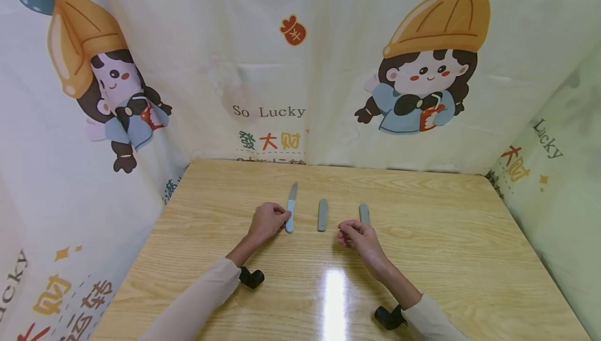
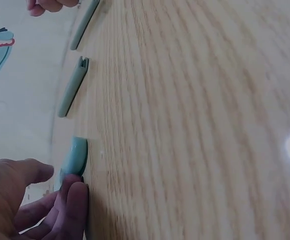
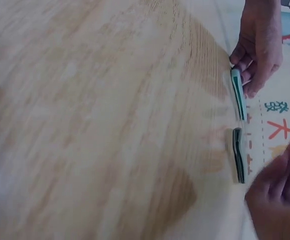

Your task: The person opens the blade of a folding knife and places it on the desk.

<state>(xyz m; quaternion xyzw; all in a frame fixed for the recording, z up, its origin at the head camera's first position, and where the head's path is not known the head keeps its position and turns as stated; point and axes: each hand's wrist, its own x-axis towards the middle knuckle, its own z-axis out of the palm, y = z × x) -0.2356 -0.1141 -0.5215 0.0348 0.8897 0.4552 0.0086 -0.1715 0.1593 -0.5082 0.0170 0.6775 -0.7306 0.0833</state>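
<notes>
A small knife [image 1: 290, 216] with a light blue handle and bare steel blade lies on the wooden table, its tip toward the back. My left hand [image 1: 269, 221] is at this handle; in the left wrist view the fingers [image 2: 75, 200] touch its side while the thumb stands slightly off it. To the right lies a slim grey-green handle-shaped piece [image 1: 322, 215] with a slot in its edge. A second grey-green piece [image 1: 364, 214] lies farther right, its near end hidden behind my right hand [image 1: 359, 239]. That hand hovers with loosely bent fingers and holds nothing.
The wooden table [image 1: 446, 257] runs back to a printed cloth [image 1: 338, 70] that hangs behind and along both sides. Black wrist cameras [image 1: 252, 278] sit at both cuffs. A bright light reflection shows on the table's front middle.
</notes>
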